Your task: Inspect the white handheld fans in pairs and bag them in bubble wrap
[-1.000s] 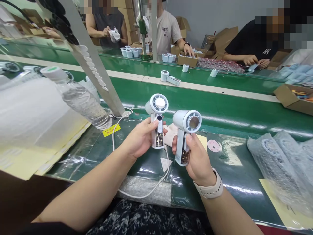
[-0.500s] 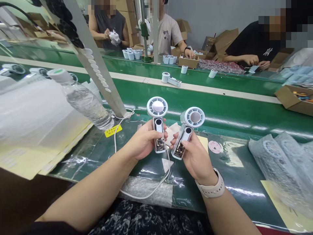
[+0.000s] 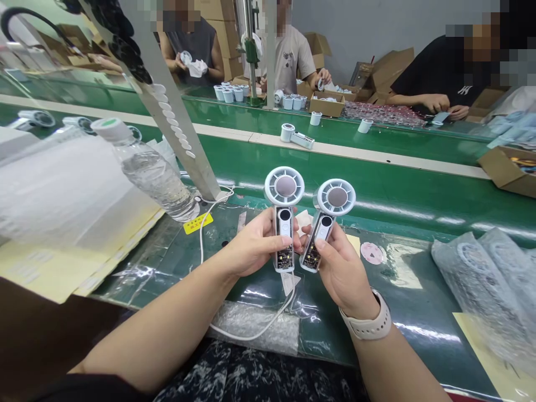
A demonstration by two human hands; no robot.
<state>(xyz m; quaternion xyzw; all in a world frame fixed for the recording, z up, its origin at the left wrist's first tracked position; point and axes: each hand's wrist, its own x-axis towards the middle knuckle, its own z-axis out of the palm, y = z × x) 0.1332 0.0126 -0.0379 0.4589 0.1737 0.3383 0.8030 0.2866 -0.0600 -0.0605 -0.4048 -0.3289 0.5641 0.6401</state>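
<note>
The left hand (image 3: pixel 255 244) and right hand (image 3: pixel 341 269) are both closed firmly, each wrapped around the clear handle of a small white handheld fan. The left one holds a handheld fan (image 3: pixel 285 192), and the right one holds a matching fan (image 3: pixel 336 197). Both fans stand nearly upright and just beside each other, above the plastic-covered counter (image 3: pixel 402 312), with their round heads facing up toward the camera.

Each unit looks fully assembled: the head is on the handle, and a circuit board shows through the clear casing. Neither is bagged, while the bubble-wrap bags of fans (image 3: pixel 477 285) lie on the counter to the right. That suggests these two are further back in the line than those, though glare and fingers hide parts of the casings. A white charging cable (image 3: pixel 200 240) loops across the counter and runs up beneath the hands; whether it is plugged into a fan, I cannot tell.

A clear water bottle (image 3: pixel 154 176) lies tilted at the left. Beyond, a co-worker's hands (image 3: pixel 324 78) work at the far side of the green conveyor belt (image 3: pixel 355 178).
</note>
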